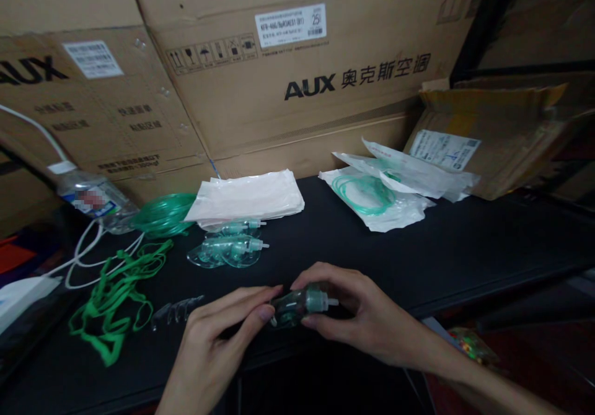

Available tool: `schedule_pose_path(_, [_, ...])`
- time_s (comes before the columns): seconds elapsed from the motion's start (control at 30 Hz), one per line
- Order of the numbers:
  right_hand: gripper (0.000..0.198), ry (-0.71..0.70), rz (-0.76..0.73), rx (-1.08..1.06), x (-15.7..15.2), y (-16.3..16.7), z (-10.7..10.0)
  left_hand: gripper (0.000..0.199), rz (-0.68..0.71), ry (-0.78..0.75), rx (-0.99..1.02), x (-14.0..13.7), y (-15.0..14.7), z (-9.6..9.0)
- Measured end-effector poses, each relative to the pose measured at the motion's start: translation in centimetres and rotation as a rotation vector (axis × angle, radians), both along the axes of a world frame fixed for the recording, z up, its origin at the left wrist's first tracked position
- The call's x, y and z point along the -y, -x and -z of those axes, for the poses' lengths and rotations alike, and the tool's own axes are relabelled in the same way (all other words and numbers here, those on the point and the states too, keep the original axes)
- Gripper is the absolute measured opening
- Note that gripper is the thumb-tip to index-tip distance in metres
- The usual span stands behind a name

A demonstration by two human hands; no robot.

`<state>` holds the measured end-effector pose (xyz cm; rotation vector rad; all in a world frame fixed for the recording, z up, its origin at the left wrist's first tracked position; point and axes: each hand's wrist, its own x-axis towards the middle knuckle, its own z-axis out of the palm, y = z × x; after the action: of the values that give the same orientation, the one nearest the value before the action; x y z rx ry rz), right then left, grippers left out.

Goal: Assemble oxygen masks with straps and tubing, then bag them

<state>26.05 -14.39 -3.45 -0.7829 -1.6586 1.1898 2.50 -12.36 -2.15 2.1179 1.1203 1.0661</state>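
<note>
Between my two hands, above the front edge of the black table, is a clear green oxygen mask (297,306) with its pale connector pointing right. My left hand (227,325) pinches the mask's left end between thumb and fingers; a small shiny piece shows at the fingertips. My right hand (346,300) grips the mask's body with thumb below and fingers above. Behind my hands lie several more green masks (227,249), stacked. Left of my left hand are small clear plastic pieces (176,310) and a heap of green elastic straps (116,303).
A coil of green tubing (165,212) lies beside a stack of white pouches (246,197). Packaged tubing (365,195) is at the back right, near an opened carton (488,136). A plastic bottle (95,195) and white cable (77,266) occupy the left. Large cardboard boxes (297,117) stand behind.
</note>
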Motion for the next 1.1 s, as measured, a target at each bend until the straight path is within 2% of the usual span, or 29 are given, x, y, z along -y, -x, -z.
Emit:
schedule_pose_path(0.1, [0.026, -0.133, 0.023, 0.058, 0.1, 0.0, 0.2, 0.020, -0.017, 0.085, 0.047, -0.3, 0.2, 0.1])
schedule_pose_path(0.2, [0.028, -0.290, 0.030, 0.054, 0.2, 0.2, 0.5, 0.028, -0.014, 0.286, 0.118, -0.5, 0.5, 0.6])
schedule_pose_path(0.27, [0.033, -0.345, 0.035, 0.051, 0.2, 0.4, 0.7, 0.034, 0.004, 0.399, 0.172, -0.5, 0.5, 1.0])
schedule_pose_path(0.37, [0.036, -0.370, 0.073, 0.082, 0.3, 1.0, 0.6, 0.045, 0.005, 0.490, 0.245, -0.5, 0.3, 1.0])
schedule_pose_path(0.47, [0.042, -0.398, 0.097, 0.120, 0.1, 1.8, 0.3, 0.047, -0.072, 0.498, 0.318, -0.4, -0.1, 0.5])
schedule_pose_path(0.6, [0.028, -0.495, 0.129, 0.118, -1.1, 3.7, 0.4, 0.047, -0.269, 0.451, 0.529, -0.2, -0.6, 0.0])
schedule_pose_path(0.73, [0.031, -0.527, 0.233, 0.133, -2.5, 6.4, 0.5, 0.052, -0.362, 0.430, 0.727, -0.7, -0.3, 0.2])
schedule_pose_path(0.9, [0.032, -0.622, 0.318, 0.150, -2.7, 9.1, 0.7, 0.041, -0.408, 0.443, 0.825, -1.1, 0.3, 0.6])
schedule_pose_path(1.1, [0.038, -0.663, 0.410, 0.108, -1.4, 9.2, 2.1, 0.055, -0.347, 0.471, 0.780, -0.4, -0.1, 0.9])
